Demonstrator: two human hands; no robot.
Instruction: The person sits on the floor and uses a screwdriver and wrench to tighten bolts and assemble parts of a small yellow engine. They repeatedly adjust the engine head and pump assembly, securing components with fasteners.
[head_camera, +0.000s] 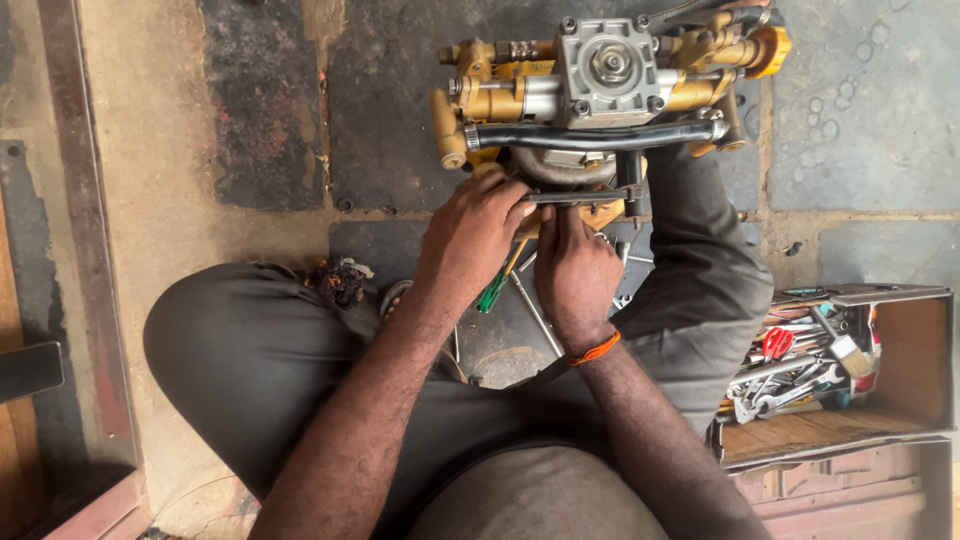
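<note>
Pump: yellow pump unit (600, 90) sits on the floor (160, 150) between the person's knees, grey cover bolted on.
Left hand (475, 235): curled at the base, grip hidden.
Right hand (575, 270): fingers closed near a dark bar (580, 196).
Progress: mid-job by the look; screwdriver (493, 290) lies below, toolbox (850, 370) open.

We see the pump (600, 90) in dull yellow brass-like metal with a matt grey cast head and a smooth black rubber hose (600, 135). Right of the pump, a worn wooden toolbox (905, 360) holds shiny steel wrenches (790, 385). The floor (160, 150) under the pump is rough, stained stone.
</note>
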